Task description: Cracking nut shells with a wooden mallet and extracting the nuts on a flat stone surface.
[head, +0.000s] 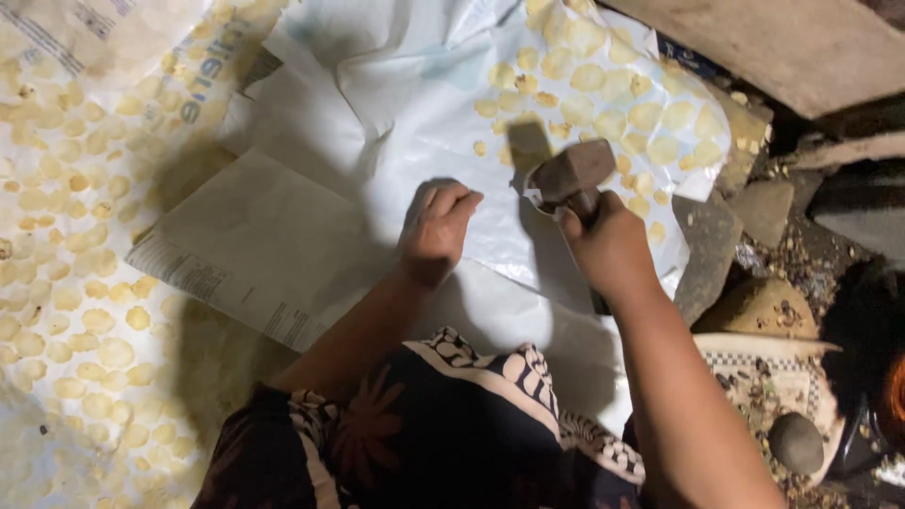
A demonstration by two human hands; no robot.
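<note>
My right hand [608,243] grips the handle of a heavy hammer [570,174] whose dark head is raised over a white plastic sheet [424,104]. My left hand [436,229] rests on that sheet just left of the hammer, fingers curled down against the plastic. Several flat, pale yellow round chips [603,85] lie in rows on the sheet beyond the hammer. A dark patterned cloth [452,424] covers my lap at the bottom.
Many more flattened yellow chips [66,283] cover printed sacks on the left. A folded paper-like sack [245,245] lies under the white sheet. Stones [764,212], rubble, a wooden plank [782,47] and a round stone on a plate [797,441] sit at the right.
</note>
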